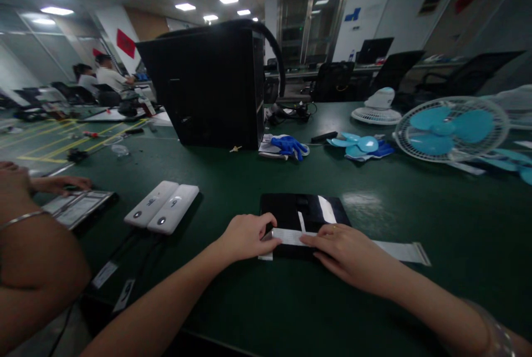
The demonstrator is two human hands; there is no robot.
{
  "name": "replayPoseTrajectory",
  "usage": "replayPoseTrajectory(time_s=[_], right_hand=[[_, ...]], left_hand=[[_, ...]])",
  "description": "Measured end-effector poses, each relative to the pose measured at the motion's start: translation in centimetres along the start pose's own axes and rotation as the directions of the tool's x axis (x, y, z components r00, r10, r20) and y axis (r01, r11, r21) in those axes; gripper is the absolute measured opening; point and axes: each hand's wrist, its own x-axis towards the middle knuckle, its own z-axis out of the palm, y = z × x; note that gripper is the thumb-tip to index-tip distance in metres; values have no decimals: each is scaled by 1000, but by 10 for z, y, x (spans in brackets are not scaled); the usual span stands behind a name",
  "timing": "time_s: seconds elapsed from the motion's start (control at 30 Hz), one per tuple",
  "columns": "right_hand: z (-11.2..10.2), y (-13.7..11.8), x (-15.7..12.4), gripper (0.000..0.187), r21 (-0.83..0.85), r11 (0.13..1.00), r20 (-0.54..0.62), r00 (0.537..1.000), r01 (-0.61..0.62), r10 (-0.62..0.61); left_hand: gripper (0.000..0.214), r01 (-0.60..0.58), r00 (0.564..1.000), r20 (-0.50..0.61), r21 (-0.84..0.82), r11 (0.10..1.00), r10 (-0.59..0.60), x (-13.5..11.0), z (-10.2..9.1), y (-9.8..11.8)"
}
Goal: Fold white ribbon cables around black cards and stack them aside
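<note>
A glossy black flat panel [286, 205] lies on the green table in front of me. Across its near side runs a white flat ribbon cable [286, 236], whose far right end rests on the table past my wrist. My left hand [245, 238] has thumb and index finger curled round the cable's left end, near the panel's left edge. My right hand [349, 251] holds the cable farther right, fingertips pressed on it over the panel. A narrow white strip [301, 222] stands out from the cable on the panel. My right palm hides part of the cable.
Two white power banks [172, 207] with cables lie left. A co-worker's hand [62, 184] touches a metal-framed device [85, 207] beyond them. Behind stand a large black case [208, 88], blue-white gloves [286, 146], blue fan blades [353, 143] and a caged fan [451, 127].
</note>
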Motion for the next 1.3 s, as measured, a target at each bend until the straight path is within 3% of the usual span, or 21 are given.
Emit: replayPoseTrajectory(time_s=[0.37, 0.73, 0.87, 1.07, 1.3], right_hand=[[-4, -5, 1, 31, -29, 999, 57, 998, -18, 19], [-6, -6, 1, 30, 24, 1000, 26, 1000, -1, 1], [-1, 5, 2, 37, 11, 999, -24, 998, 52, -52], [10, 23, 0, 75, -12, 997, 32, 997, -77, 77], [10, 25, -2, 71, 60, 995, 58, 996, -76, 73]], left_hand=[[30, -7, 1000, -17, -34, 999, 6, 0, 3, -2], [27, -36, 999, -24, -25, 999, 35, 1, 5, -5], [28, -29, 997, -77, 4, 1000, 29, 2, 8, -7], [30, 58, 985, -161, 17, 998, -55, 4, 8, -10], [33, 134, 970, -203, -16, 991, -135, 7, 12, -15]])
